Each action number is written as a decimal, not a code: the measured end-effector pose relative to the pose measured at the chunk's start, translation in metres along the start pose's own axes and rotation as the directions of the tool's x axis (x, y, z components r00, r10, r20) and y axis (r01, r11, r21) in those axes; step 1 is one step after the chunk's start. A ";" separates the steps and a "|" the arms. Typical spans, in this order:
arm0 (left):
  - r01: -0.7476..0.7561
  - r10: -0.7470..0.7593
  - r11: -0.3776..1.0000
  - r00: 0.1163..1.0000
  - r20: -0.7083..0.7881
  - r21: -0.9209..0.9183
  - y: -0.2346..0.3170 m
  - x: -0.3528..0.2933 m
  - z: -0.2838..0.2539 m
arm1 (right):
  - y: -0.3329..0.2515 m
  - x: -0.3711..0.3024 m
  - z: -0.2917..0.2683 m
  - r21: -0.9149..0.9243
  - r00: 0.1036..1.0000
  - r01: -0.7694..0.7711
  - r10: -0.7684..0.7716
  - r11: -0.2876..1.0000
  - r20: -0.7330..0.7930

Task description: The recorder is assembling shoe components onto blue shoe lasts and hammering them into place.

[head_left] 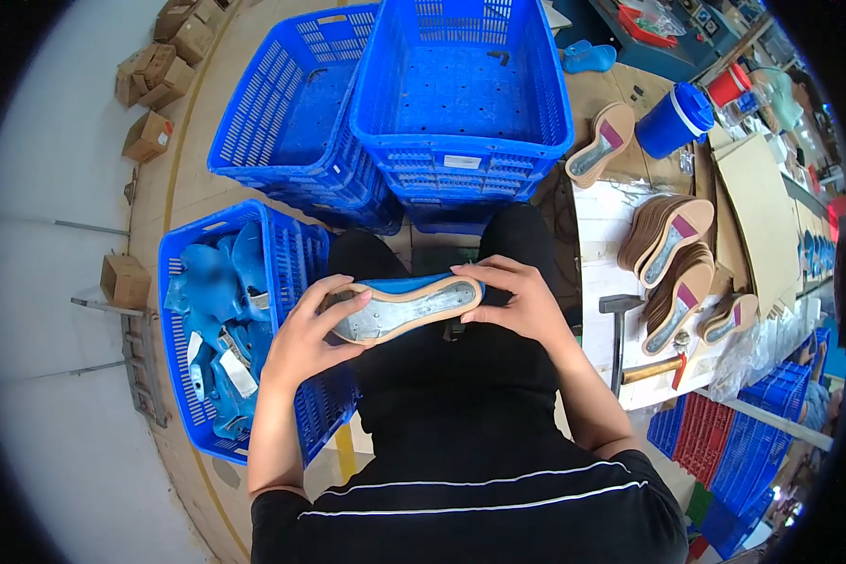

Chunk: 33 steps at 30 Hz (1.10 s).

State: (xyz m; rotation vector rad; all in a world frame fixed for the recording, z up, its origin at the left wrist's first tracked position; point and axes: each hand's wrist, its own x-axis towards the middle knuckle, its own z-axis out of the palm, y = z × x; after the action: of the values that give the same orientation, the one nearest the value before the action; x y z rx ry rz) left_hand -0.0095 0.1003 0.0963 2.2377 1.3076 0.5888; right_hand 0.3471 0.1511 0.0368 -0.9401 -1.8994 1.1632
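In front of my lap, a blue shoe last (pixel 395 314) lies sideways with its grey metal bottom face up. A tan insole rim (pixel 406 325) runs around that face, and a strip of blue shows along the far side. My left hand (pixel 308 331) is closed around the broader end, thumb over the edge. At the narrower end, my right hand (pixel 521 303) pinches with thumb and fingers. Left of my legs stands a blue crate (pixel 271 246) of blue shoe lasts (pixel 212 284), some with white pieces on them.
Stacked blue crates (pixel 461 150) stand ahead. On the right-hand table lie stacked insoles (pixel 672 242), a hammer (pixel 620 305), a wooden-handled tool (pixel 650 369) and a blue jug (pixel 669 122). Cardboard boxes (pixel 148 136) line the wall at left.
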 end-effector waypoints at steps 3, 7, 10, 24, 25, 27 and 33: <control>0.017 -0.017 1.000 1.000 0.007 -0.022 -0.001 0.000 0.000 | 0.004 0.001 0.001 0.048 0.999 -0.044 0.044 0.998 -0.001; 0.039 -0.039 0.999 0.999 0.008 -0.014 0.002 0.000 -0.001 | 0.002 0.003 -0.001 0.053 0.996 -0.088 0.087 0.995 0.030; 0.043 -0.043 0.999 0.999 0.007 -0.001 0.002 0.000 0.000 | 0.003 0.005 -0.002 0.083 0.996 -0.081 0.079 0.993 0.035; 0.034 -0.034 0.998 0.999 -0.012 -0.047 0.005 -0.005 0.001 | 0.005 0.012 -0.008 0.117 0.990 -0.106 0.094 0.987 0.104; 0.046 -0.047 0.998 0.999 -0.006 -0.048 0.006 -0.006 0.001 | 0.006 0.012 -0.008 0.114 0.990 -0.107 0.095 0.988 0.108; 0.062 -0.062 0.997 0.998 -0.005 -0.053 0.008 -0.007 0.002 | 0.010 0.013 -0.009 0.140 0.989 -0.105 0.088 0.985 0.122; 0.079 -0.079 0.996 0.997 -0.011 -0.034 0.012 -0.012 0.004 | 0.009 0.018 -0.012 0.126 0.983 -0.124 0.105 0.984 0.153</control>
State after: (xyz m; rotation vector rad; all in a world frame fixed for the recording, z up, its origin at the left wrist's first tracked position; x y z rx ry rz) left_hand -0.0047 0.0838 0.0990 2.1480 1.3751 0.5927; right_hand 0.3507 0.1741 0.0360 -0.9219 -1.8732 1.4456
